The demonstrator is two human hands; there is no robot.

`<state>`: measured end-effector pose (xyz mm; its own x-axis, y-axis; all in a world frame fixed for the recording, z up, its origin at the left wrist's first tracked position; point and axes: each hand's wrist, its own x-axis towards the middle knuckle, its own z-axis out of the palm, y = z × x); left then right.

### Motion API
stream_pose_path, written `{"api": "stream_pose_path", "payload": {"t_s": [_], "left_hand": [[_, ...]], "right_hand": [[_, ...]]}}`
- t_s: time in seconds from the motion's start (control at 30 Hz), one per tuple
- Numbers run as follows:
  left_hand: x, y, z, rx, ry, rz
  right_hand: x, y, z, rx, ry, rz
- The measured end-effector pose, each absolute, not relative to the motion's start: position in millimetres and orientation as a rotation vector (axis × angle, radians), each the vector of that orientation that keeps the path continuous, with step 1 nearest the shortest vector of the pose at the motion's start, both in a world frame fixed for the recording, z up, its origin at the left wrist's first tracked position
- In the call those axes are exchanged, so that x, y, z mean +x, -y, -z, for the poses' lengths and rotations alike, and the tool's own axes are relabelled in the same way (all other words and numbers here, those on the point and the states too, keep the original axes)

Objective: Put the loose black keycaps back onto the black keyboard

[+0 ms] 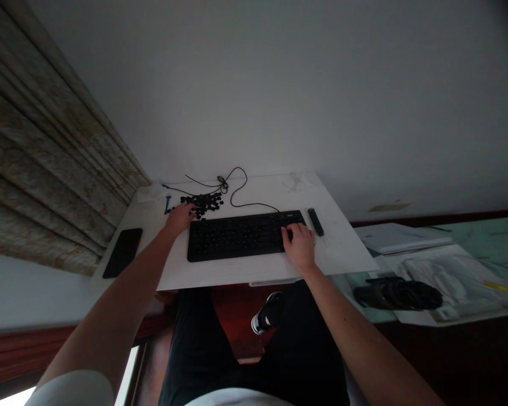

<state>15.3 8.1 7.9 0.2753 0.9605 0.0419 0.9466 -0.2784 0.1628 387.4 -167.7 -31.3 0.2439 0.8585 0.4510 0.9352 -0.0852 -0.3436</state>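
My left hand (pixel 180 219) lies at the keyboard's upper left corner, its fingertips against a heap of loose black keycaps (pixel 202 204). Whether those fingers pinch anything, I cannot tell. My right hand (pixel 300 246) rests with curved fingers on the right end of the black keyboard (pixel 237 237), with nothing visible in it. The keyboard's cable (pixel 237 186) loops up behind it across the white board (pixel 254 273). A small blue tool (pixel 167 204) lies left of the keycaps.
A black phone (pixel 122 253) lies on the board's left side, and a slim black remote (pixel 315 221) lies right of the keyboard. A patterned curtain (pixel 46 146) hangs at the left. Papers and a dark bag (pixel 398 293) lie at the right, below the board's edge.
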Motion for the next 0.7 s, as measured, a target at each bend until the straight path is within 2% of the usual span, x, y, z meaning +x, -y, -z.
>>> {"api": "stream_pose_path", "payload": {"t_s": [0.4,0.57,0.7], "left_hand": [[15,-12,-3,2.419,-1.753,-0.365],[21,-9,-12,1.955,-1.744,-0.927],[44,15,-16,1.234,-1.365,-1.318]], "right_hand": [[388,167,32,-1.941,1.635,0.190],[388,167,33,-1.936,1.633,0.207],[388,167,33,-1.924,1.633,0.196]]}}
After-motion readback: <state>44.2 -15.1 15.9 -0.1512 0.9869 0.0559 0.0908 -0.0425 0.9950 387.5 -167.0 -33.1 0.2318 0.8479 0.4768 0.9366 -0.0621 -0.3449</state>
